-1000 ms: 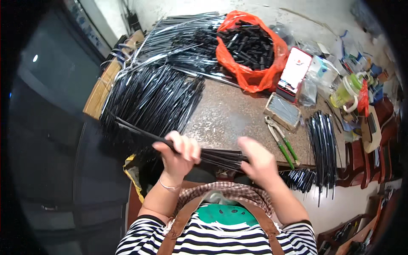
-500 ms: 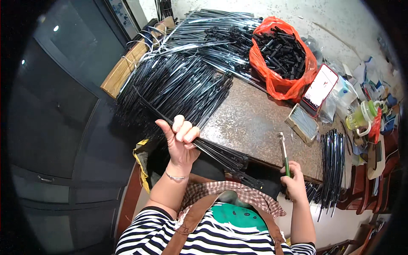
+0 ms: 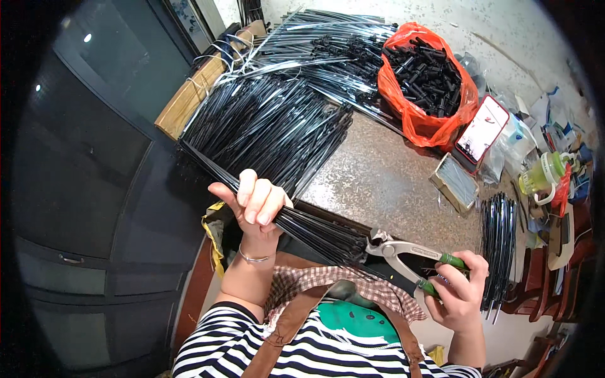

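Observation:
My left hand [image 3: 253, 203] grips a bundle of thin black rods [image 3: 309, 228], held slanting from upper left to lower right over the table's near edge. My right hand [image 3: 458, 291] holds green-handled pliers [image 3: 413, 253] by the handles. The metal jaws point left and sit at the bundle's lower end. My striped shirt and checked apron fill the bottom of the view.
A large heap of black rods [image 3: 271, 123] covers the speckled table [image 3: 384, 183] at the left. An orange bag of black parts [image 3: 425, 79] stands at the back. A phone [image 3: 482, 129], a small box [image 3: 454, 183], another rod bundle [image 3: 500, 230] and a green bottle [image 3: 543, 173] lie right.
My right hand has brought the pliers from the table's right side down to the bundle's lower end. My left hand keeps its hold on the bundle.

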